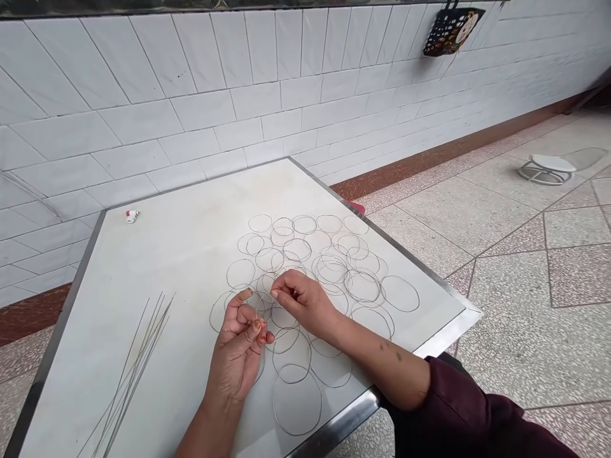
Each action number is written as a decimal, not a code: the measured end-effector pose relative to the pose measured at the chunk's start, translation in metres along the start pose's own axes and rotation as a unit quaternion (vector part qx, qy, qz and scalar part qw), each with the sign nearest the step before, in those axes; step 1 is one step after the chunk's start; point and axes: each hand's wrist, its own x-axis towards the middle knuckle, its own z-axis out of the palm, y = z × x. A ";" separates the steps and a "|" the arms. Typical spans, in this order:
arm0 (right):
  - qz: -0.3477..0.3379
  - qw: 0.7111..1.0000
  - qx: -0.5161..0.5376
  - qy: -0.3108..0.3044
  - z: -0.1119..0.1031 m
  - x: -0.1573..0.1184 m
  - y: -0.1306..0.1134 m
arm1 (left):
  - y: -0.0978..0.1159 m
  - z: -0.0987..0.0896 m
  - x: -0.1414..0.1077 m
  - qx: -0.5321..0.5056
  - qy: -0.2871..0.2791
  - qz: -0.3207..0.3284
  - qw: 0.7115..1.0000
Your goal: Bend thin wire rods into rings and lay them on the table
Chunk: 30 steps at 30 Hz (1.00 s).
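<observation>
Over the near part of the table, my left hand [238, 346] pinches a thin wire [257, 308] between thumb and fingers. The wire bends upward in a curve toward my right hand [305, 302]. That hand is closed, with its thumb and forefinger pressed together on the wire's other part. Its exact ends are too fine to make out. Under and around both hands lie many thin wire rings [297, 435], several overlapping. A bundle of straight wires [126, 388] rests to the left of my left hand.
The white table [191, 235] has a metal edge and stands near a tiled wall [267, 102]. A small white and pink object [132, 216] sits at its far left corner. A low stool [548, 166] stands on the floor to the right. A dark patterned bag [451, 30] hangs on the wall.
</observation>
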 end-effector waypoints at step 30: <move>0.222 0.851 0.444 -0.170 -0.008 0.002 0.012 | 0.001 -0.009 0.005 -0.060 0.047 0.006 0.997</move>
